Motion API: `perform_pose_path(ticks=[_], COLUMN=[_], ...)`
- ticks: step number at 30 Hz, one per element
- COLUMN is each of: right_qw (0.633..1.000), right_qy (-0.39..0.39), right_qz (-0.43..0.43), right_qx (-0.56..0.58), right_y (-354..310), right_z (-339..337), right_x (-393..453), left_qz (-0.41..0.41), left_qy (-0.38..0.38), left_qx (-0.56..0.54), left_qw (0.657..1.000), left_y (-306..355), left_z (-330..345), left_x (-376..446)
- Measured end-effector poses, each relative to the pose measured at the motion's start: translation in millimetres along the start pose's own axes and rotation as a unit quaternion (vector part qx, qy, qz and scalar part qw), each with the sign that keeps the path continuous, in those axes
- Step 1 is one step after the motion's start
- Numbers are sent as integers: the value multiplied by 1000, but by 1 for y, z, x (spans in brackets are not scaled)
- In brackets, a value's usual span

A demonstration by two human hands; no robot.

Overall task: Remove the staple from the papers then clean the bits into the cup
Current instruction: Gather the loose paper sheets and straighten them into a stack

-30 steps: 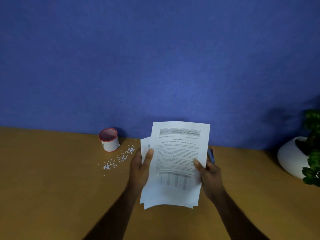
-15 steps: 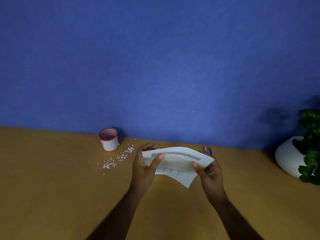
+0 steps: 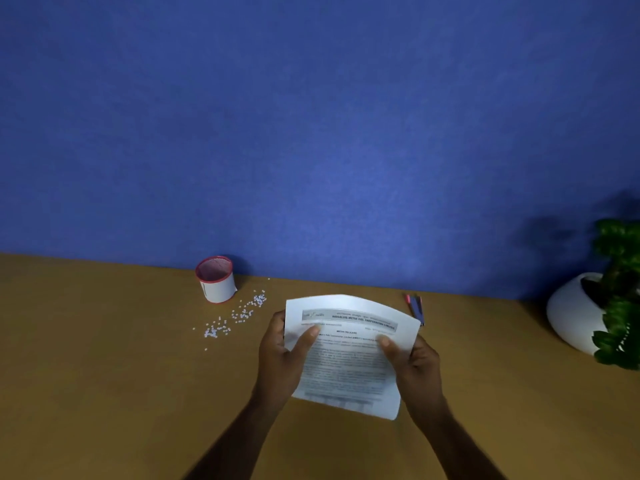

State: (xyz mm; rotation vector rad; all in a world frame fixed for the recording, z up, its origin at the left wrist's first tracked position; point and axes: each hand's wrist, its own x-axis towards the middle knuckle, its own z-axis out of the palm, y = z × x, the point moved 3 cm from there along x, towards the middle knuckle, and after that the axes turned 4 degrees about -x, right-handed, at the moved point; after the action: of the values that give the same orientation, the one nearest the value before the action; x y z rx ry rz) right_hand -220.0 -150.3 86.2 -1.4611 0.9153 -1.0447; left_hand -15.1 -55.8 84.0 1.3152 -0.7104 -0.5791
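Observation:
I hold a stack of printed white papers over the wooden table, bowed upward at the top. My left hand grips the left edge with its thumb on the top sheet. My right hand grips the right edge the same way. I cannot make out a staple. A white cup with a red rim stands at the back left near the wall. Small white paper bits lie scattered on the table between the cup and my left hand.
A red and blue tool lies on the table behind the papers, partly hidden. A white pot with a green plant stands at the right edge. A blue wall closes off the back of the wooden table.
The papers went from upright to nearly flat, and now tilt back toward me with the printed page facing up. Both hands kept their grip on the two edges.

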Motion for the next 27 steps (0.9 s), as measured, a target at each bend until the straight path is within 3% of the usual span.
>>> perform_pose_path(ticks=[11, 27], right_qw=[995, 994], right_qy=[82, 100], right_qz=[-42, -6], right_qx=[-36, -42], right_y=[-10, 27], right_z=[10, 14], right_x=[-3, -2], left_qz=[93, 35], left_qy=[94, 81], left_qx=[84, 81], left_qw=[988, 993], left_y=[23, 6], left_z=[8, 14], left_x=[-18, -18])
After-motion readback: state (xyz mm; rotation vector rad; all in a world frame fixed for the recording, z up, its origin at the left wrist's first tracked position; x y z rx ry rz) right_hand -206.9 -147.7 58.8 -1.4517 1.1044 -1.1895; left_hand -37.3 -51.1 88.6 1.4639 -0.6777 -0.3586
